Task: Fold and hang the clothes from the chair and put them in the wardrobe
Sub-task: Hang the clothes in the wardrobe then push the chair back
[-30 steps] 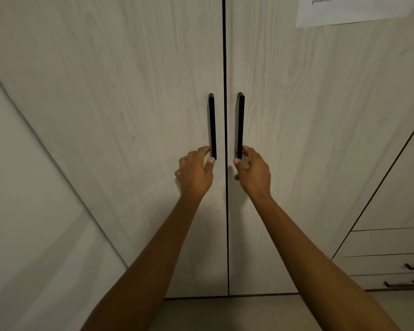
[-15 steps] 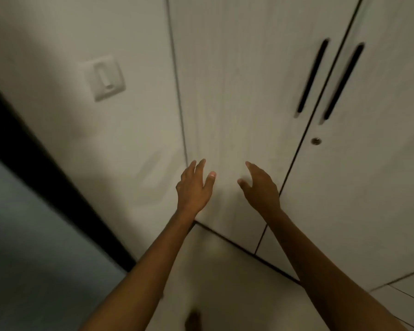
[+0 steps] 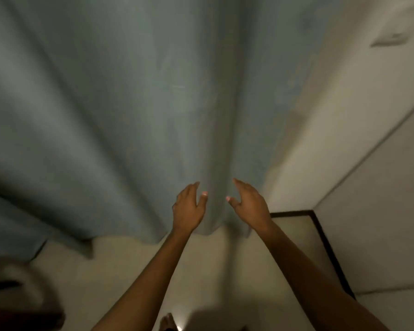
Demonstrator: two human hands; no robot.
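Before blurred curtain [image 3: 129,103], both hands [image 3: 189,209] perhaps free

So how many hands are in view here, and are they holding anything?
2. The left hand and the right hand are side by side in front of the grey-blue curtain, both open and holding nothing.

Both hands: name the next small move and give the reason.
Probably keep turning left in search of the chair. The left hand and right hand are open and hold nothing, raised in front of a grey-blue curtain. No clothes show here, and a blurred shape sits at the lower left.
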